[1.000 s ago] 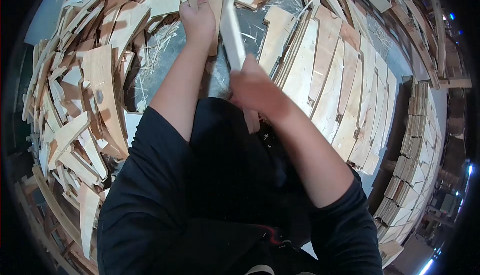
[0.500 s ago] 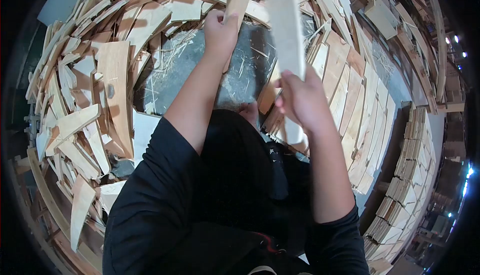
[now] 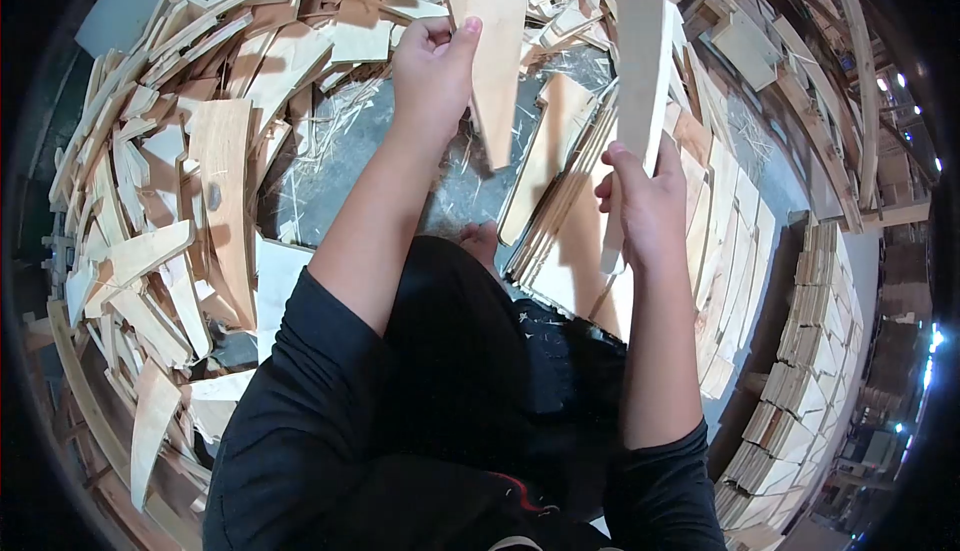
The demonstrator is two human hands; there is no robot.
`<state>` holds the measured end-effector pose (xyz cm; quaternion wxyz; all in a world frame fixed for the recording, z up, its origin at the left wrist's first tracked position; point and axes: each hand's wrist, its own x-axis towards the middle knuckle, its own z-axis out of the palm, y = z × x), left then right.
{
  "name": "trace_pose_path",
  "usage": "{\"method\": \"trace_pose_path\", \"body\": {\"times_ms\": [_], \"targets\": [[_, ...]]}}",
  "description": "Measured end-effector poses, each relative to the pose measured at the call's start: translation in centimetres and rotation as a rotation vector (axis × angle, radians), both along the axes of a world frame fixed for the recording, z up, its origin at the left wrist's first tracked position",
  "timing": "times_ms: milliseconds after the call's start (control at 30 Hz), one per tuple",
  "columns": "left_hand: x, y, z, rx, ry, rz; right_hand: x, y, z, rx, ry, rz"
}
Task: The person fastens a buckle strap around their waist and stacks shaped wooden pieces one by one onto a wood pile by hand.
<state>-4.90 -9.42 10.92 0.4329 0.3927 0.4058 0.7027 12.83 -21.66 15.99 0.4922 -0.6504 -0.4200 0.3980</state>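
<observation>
left hand [image 3: 432, 76]: fingers are curled on the left edge of the left board [image 3: 495, 61], thumb pressed to its face; the narrow tip is held over the floor [image 3: 330, 181];
right hand [image 3: 645, 206]: the right board [image 3: 643, 61] is gripped near its narrow lower end; its wide end is pointed away from the body; the two boards are held apart;
stack [image 3: 720, 251]: boards are laid in overlapping rows at the right; judged as done;
heap [image 3: 225, 151]: loose pieces are strewn at the left and beyond the floor; judged as left unstacked;
progress: judged partway; neither held board is set down yet;
count: hands, two; held boards, two; stack, one; heap, one; pieces within either cannot be counted reliably
</observation>
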Motion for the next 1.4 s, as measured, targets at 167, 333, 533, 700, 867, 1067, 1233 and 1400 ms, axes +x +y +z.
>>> {"method": "trace_pose_path", "body": {"times_ms": [167, 333, 533, 700, 867, 1067, 1233, 1400], "targets": [[-1.0, 1.0, -0.7, -0.062, -0.248, -0.161, 1.2, 0.0, -1.7, 0.052, -0.223, 0.117], [0.6, 0.0, 0.6, -0.106, -0.489, -0.369, 2.1, 0.7, -1.5, -0.061, -0.132, 0.320], [0.9, 0.2, -0.2, -0.186, -0.471, -0.495, 0.6, 0.5, -1.6, -0.083, 0.093, 0.371], [-0.1, 1.3, -2.6, -0.348, 0.485, -0.479, 1.6, 1.2, -1.0, -0.145, -0.049, 0.397], [0.6, -1.1, -1.6, 0.358, 1.141, 0.033, 2.4, 2.4, 0.6, -0.257, -0.102, 0.425], [1.8, -3.4, 0.2, 0.471, 1.070, -0.583, 3.5, 5.1, 1.1, -0.306, -0.126, 0.561], [1.2, -2.3, -0.3, 0.392, 0.935, -0.707, 3.3, 7.3, -0.5, -0.288, -0.208, 0.532], [0.4, -1.5, -1.7, 0.267, 1.052, -0.612, 2.5, 8.7, 0.4, -0.359, 0.041, 0.516]]}}
